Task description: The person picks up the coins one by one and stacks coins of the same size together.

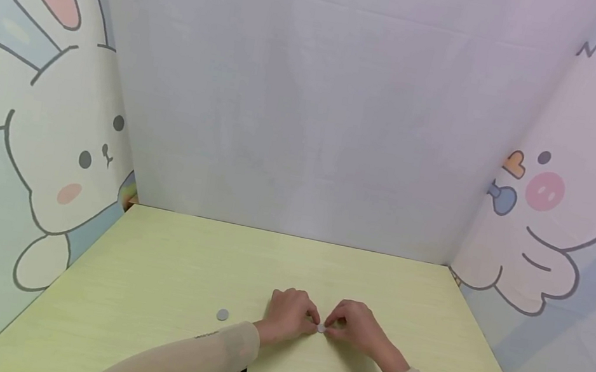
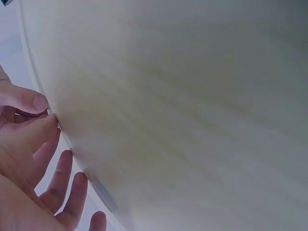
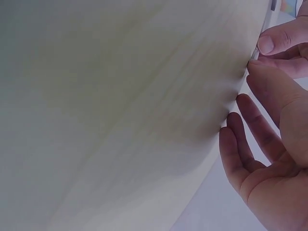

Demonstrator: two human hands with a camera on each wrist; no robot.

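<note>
A small round grey disc (image 1: 321, 328), flat like a coin, lies on the table between the two hands. My left hand (image 1: 291, 315) pinches its left edge with thumb and forefinger. On the opposite edge my right hand (image 1: 357, 329) does the same, fingertips close to the other hand's. In the left wrist view the left hand (image 2: 33, 178) hides most of the disc, and its other fingertips touch the tabletop. The right wrist view has the right hand (image 3: 274, 130) with its fingertips down on the surface. A second grey disc (image 1: 223, 314) lies flat, left of the left hand.
The pale yellow-green wooden table (image 1: 177, 258) ends at a plain light curtain (image 1: 308, 117) behind. Cloth walls with a cartoon rabbit (image 1: 67, 145) and a cartoon chick (image 1: 585, 158) stand at the left and right sides.
</note>
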